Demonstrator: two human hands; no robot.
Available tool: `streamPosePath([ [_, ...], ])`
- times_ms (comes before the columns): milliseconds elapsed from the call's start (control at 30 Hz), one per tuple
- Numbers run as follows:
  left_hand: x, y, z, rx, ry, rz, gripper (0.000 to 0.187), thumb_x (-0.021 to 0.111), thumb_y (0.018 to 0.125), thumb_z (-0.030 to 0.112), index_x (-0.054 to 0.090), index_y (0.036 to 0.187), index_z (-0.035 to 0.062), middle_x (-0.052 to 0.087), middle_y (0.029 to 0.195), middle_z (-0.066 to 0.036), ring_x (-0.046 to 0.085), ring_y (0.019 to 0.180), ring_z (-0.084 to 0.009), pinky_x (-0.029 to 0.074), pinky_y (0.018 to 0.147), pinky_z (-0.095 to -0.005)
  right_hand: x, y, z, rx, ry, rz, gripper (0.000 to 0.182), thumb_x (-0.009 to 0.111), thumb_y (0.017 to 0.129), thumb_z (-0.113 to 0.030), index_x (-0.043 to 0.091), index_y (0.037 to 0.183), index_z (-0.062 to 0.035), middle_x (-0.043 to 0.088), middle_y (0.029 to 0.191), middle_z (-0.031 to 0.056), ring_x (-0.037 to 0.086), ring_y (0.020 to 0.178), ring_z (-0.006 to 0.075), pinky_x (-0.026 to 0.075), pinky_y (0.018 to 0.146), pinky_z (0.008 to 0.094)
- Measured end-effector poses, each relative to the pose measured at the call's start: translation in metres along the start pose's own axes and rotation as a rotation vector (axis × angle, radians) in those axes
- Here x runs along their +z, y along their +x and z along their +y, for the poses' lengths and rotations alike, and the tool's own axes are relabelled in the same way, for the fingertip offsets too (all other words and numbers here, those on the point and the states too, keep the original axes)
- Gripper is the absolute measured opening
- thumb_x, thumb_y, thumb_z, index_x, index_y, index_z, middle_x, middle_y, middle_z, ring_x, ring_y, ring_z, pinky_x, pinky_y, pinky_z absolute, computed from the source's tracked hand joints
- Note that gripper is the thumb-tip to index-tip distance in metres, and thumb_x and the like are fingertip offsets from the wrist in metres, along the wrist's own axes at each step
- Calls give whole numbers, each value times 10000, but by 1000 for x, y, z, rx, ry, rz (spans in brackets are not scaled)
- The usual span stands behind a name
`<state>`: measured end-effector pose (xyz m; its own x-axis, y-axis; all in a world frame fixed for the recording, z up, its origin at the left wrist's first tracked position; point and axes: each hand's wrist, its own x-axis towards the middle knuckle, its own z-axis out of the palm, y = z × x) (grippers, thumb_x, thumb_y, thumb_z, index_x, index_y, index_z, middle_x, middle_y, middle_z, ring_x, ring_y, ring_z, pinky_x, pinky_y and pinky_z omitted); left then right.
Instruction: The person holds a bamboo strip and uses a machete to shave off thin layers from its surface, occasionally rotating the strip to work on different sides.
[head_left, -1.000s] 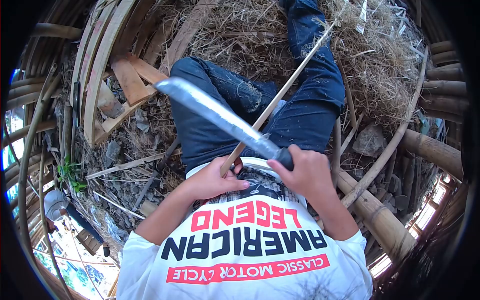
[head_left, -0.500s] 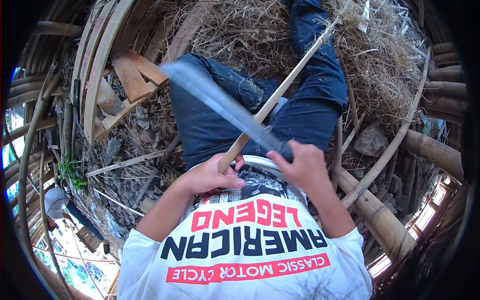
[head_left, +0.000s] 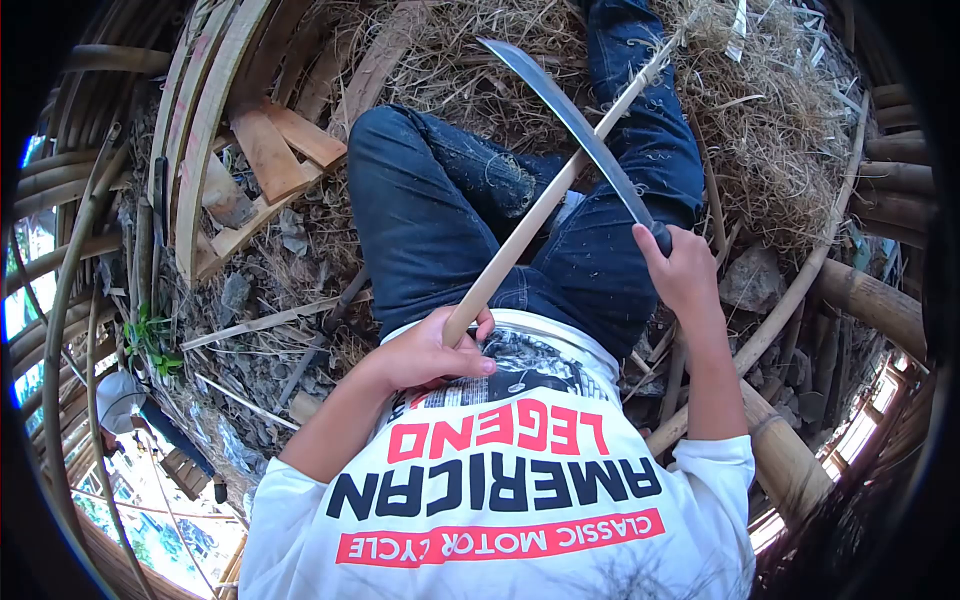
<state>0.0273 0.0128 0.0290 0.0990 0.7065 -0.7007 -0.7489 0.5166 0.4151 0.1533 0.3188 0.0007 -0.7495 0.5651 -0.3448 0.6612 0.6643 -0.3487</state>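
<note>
Close to my waist, my left hand [head_left: 432,352] is closed around the lower end of a long pale bamboo strip [head_left: 520,237]. The strip slants up and right over my jeans, and its far end is frayed into curled shavings. My right hand [head_left: 682,268] grips the dark handle of a machete [head_left: 570,118], thumb along the top of the handle. Its curved blade points up and left, crossing the strip about midway along its outer half, with the edge right at the wood.
A heap of dry shavings [head_left: 780,130] lies at the upper right. Wooden boards [head_left: 215,120] stand at the upper left over rubble. Thick bamboo poles [head_left: 785,455] run along the right. A person with a white cap [head_left: 118,400] is at the lower left.
My right hand has moved out and to the right, carrying the machete farther along the strip. The blade has turned more upright. My left hand has stayed nearly in place on the strip.
</note>
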Motion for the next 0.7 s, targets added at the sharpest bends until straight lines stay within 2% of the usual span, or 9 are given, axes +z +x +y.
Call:
streamPosePath([
  [100,3,3,2,-16,47,53,392,776,808,91,419,969,109,426,596,104,367,480,13,277,452,-167,-5,-14,-31,46,108,-102,603,604,868,-571,671,729,12,639,661,235,663,695,418,512,637,489],
  [200,7,9,-2,19,150,112,358,788,808,125,464,956,91,518,666,65,442,548,-1,344,502,-171,12,-43,-66,-117,150,-259,646,610,839,-612,650,709,19,628,622,240,666,646,416,527,619,489],
  [267,6,11,-11,142,370,207,344,779,830,212,490,941,60,475,663,49,425,572,-33,357,524,-219,28,-60,-83,-289,157,-226,633,629,814,-624,651,699,-2,629,596,204,656,557,366,523,553,450],
  [300,10,10,-12,133,373,210,344,779,830,212,490,941,60,475,663,49,425,572,-33,357,524,-219,28,-64,-88,-341,164,-238,629,637,803,-629,649,692,-10,630,589,192,651,529,346,519,530,435],
  [367,18,6,-10,278,455,339,334,755,844,223,525,967,14,499,763,-17,458,625,-63,396,555,-249,25,-62,-88,-352,159,-238,626,641,796,-634,650,692,-16,631,584,182,647,513,333,514,516,424],
  [433,23,1,-1,181,543,330,363,739,850,212,517,1031,-11,496,835,-63,466,645,-85,421,589,-256,19,-61,-85,-366,149,-236,624,645,788,-638,651,692,-22,632,579,173,643,498,320,509,501,412],
  [533,32,2,5,182,588,353,350,733,854,204,498,1009,-4,484,744,-36,442,594,-89,389,540,-271,9,-58,-70,-339,31,-150,625,651,785,-637,640,662,-25,622,560,160,651,518,317,504,504,398],
  [600,32,2,8,80,613,364,337,722,863,201,475,982,6,466,634,-30,415,533,-104,342,490,-295,8,-53,-54,-299,38,-143,625,653,785,-636,635,654,-26,618,557,160,652,523,318,503,504,397],
  [700,40,6,13,72,713,412,322,714,869,205,463,952,20,421,535,-30,370,480,-115,297,462,-304,8,-53,-47,-265,40,-115,623,657,785,-632,634,650,-24,606,545,158,647,522,323,497,498,390],
])
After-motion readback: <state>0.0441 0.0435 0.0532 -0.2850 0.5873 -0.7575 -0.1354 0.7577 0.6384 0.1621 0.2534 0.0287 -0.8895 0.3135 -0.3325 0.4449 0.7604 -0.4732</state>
